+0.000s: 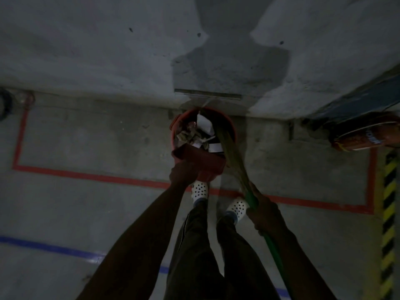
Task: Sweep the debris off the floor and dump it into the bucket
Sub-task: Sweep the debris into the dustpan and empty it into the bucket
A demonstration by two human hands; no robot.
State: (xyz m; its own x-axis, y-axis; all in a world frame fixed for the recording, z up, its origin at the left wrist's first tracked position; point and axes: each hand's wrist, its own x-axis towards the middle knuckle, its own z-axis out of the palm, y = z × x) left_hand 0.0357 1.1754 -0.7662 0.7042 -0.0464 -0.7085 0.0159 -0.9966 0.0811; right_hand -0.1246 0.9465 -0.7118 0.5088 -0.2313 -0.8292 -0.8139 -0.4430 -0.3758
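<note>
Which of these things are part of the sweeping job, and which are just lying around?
Job: round red bucket, crumpled paper debris, red dustpan, green-handled broom.
Lying about: orange cylinder at the wall, dark coil far left.

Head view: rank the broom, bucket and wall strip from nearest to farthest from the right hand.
1. Broom: gripped in the right hand.
2. Bucket: on the floor ahead.
3. Wall strip: behind the bucket.
</note>
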